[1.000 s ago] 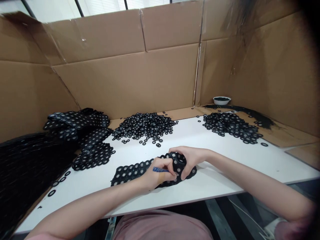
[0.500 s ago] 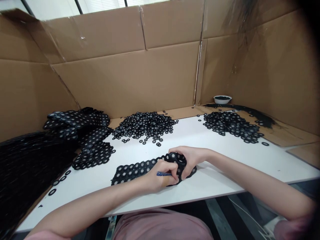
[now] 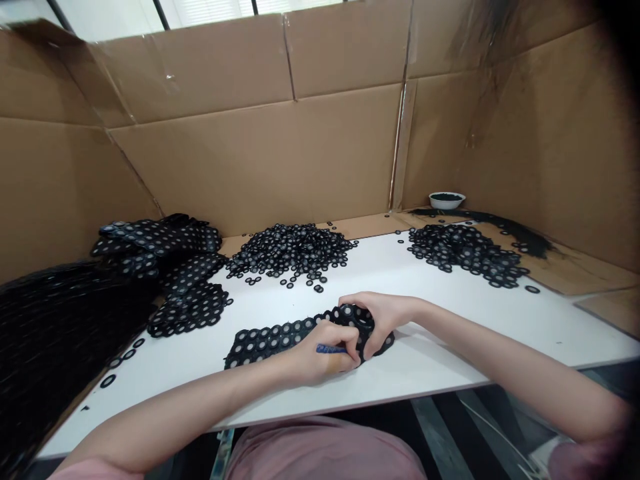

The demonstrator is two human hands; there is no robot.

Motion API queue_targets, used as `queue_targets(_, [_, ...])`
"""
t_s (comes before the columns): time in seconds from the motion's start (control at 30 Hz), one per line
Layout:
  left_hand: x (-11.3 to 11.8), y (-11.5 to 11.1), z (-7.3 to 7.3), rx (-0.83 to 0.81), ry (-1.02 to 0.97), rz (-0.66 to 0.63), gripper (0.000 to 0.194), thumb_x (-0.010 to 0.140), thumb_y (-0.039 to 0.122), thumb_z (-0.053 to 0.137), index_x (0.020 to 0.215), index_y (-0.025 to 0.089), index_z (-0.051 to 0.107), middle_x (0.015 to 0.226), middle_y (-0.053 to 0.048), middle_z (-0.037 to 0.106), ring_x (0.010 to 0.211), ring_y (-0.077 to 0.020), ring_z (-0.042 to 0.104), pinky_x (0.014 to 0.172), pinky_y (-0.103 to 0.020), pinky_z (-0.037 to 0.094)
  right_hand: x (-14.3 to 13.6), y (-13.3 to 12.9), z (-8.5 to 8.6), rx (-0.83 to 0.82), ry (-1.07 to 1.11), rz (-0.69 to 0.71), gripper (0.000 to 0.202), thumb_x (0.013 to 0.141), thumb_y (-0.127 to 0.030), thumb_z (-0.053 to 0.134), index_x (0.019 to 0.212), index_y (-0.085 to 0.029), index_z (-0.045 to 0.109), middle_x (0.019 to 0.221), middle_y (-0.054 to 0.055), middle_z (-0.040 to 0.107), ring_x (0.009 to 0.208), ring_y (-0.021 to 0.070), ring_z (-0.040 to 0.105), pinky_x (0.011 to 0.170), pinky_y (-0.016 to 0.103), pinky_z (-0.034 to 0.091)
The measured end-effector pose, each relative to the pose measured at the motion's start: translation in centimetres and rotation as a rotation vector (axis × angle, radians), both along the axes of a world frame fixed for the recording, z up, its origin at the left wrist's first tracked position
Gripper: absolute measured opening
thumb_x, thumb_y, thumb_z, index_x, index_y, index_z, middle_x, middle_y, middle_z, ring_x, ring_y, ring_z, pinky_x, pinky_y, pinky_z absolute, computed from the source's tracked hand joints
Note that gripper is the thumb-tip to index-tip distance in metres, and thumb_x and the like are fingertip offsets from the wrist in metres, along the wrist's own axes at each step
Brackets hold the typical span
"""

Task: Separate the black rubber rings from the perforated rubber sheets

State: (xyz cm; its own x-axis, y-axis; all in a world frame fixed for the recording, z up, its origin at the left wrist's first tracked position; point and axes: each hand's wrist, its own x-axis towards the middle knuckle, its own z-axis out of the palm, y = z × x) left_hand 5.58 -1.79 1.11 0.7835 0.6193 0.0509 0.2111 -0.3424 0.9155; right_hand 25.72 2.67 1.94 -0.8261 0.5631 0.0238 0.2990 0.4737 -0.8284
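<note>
A strip of joined black rings with pale centres (image 3: 273, 340) lies on the white table in front of me, its right end bent up. My left hand (image 3: 327, 353) is closed around a slim blue-handled tool (image 3: 327, 349), fingertips pressed against the strip. The tool's tip is hidden, so I cannot tell its exact kind. From the other side, my right hand (image 3: 385, 320) grips the raised end of the strip between thumb and fingers. A dark gap shows between the rings there.
Loose black rings form a pile (image 3: 295, 250) at the back and another pile (image 3: 463, 253) at right. Folded ring sheets (image 3: 155, 247) lie left, beside a mass of black strands (image 3: 60, 327). A white bowl (image 3: 447, 201) stands far right. Cardboard walls (image 3: 250, 153) surround the white table (image 3: 430, 373).
The view has shifted very slightly. Both hands keep their hold on the strip, with hardly any visible movement.
</note>
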Motion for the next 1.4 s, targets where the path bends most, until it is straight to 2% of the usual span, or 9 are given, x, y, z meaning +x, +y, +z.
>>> queue_targets(0.07, [0.1,0.0,-0.2,-0.002,-0.014,0.016,0.008,0.071,0.016,0.062,0.063,0.012,0.06,0.065,0.0,0.059,0.061,-0.0094,0.048,0.057,-0.02,0.035,0.1,0.1,0.0,-0.002,-0.002,0.003,0.059,0.045,-0.037,0.083,0.091,-0.019,0.051,0.085,-0.004,0.053,0.081,0.0155,0.049,0.068,0.023,0.039])
queue_targets(0.23, [-0.2,1.1,-0.1,-0.226,-0.153,0.184,0.018,0.065,0.02,0.07,0.063,0.013,0.053,0.059,0.001,0.058,0.051,-0.0077,0.047,0.049,-0.019,0.034,0.8,0.6,0.2,0.045,-0.072,-0.076,0.066,0.041,-0.042,0.084,0.094,-0.019,0.052,0.089,-0.003,0.054,0.083,0.0168,0.05,0.069,0.024,0.04])
queue_targets(0.33, [-1.3,2.6,0.6,-0.2,-0.173,0.228,0.023,0.066,0.024,0.071,0.071,0.015,0.051,0.057,0.004,0.056,0.042,-0.0047,0.041,0.042,-0.017,0.028,1.1,1.1,0.1,0.079,-0.102,-0.117,0.069,0.042,-0.044,0.084,0.1,-0.02,0.055,0.098,-0.001,0.057,0.09,0.02,0.052,0.074,0.025,0.041])
queue_targets(0.5, [-2.8,4.9,0.3,-0.159,-0.126,0.255,0.026,0.067,0.025,0.072,0.069,0.014,0.049,0.062,0.003,0.059,0.043,-0.004,0.041,0.04,-0.017,0.029,0.3,1.7,-0.9,0.193,-0.026,-0.107,0.036,0.078,-0.045,0.062,0.102,-0.018,0.06,0.098,0.004,0.062,0.091,0.0197,0.055,0.081,0.03,0.041])
queue_targets(0.57, [-2.8,5.3,-0.1,-0.144,-0.123,0.279,0.024,0.068,0.025,0.07,0.071,0.014,0.049,0.06,0.003,0.059,0.044,-0.0047,0.044,0.041,-0.016,0.03,-0.1,1.8,-1.4,0.296,-0.027,-0.162,0.03,0.085,-0.042,0.054,0.1,-0.017,0.061,0.096,0.006,0.062,0.09,0.0206,0.054,0.084,0.033,0.04])
queue_targets(0.73, [-1.7,5.4,-0.4,-0.092,-0.168,0.31,0.018,0.074,0.027,0.065,0.077,0.015,0.052,0.056,0.004,0.054,0.05,-0.0077,0.052,0.048,-0.017,0.035,-0.6,1.9,-1.8,0.44,-0.139,-0.251,0.026,0.08,-0.039,0.061,0.096,-0.02,0.062,0.093,0.007,0.061,0.095,0.0247,0.05,0.086,0.039,0.036])
queue_targets(0.97, [-1.7,5.7,-0.7,0.033,-0.259,0.402,0.016,0.076,0.026,0.061,0.072,0.015,0.05,0.065,0.005,0.049,0.049,-0.0051,0.045,0.047,-0.017,0.034,-1.4,1.9,-2.6,0.399,-0.025,-0.31,0.01,0.082,-0.023,0.055,0.085,-0.017,0.062,0.085,0.004,0.064,0.081,0.0181,0.053,0.076,0.03,0.039])
queue_targets(1.13, [-2.0,5.9,-1.2,0.056,-0.246,0.403,0.014,0.078,0.026,0.059,0.073,0.016,0.05,0.065,0.005,0.049,0.05,-0.006,0.045,0.048,-0.018,0.034,-1.7,2.1,-3.4,0.374,-0.002,-0.361,0.009,0.081,-0.02,0.055,0.077,-0.017,0.062,0.077,0.003,0.063,0.074,0.0163,0.054,0.072,0.028,0.039])
queue_targets(1.4, [-2.2,5.8,-1.4,0.089,-0.223,0.39,0.015,0.08,0.026,0.057,0.074,0.016,0.048,0.064,0.005,0.049,0.049,-0.0062,0.045,0.05,-0.019,0.035,-1.9,1.9,-3.1,0.345,0.008,-0.38,0.007,0.079,-0.018,0.056,0.073,-0.017,0.059,0.071,0.001,0.06,0.07,0.0149,0.053,0.069,0.027,0.039])
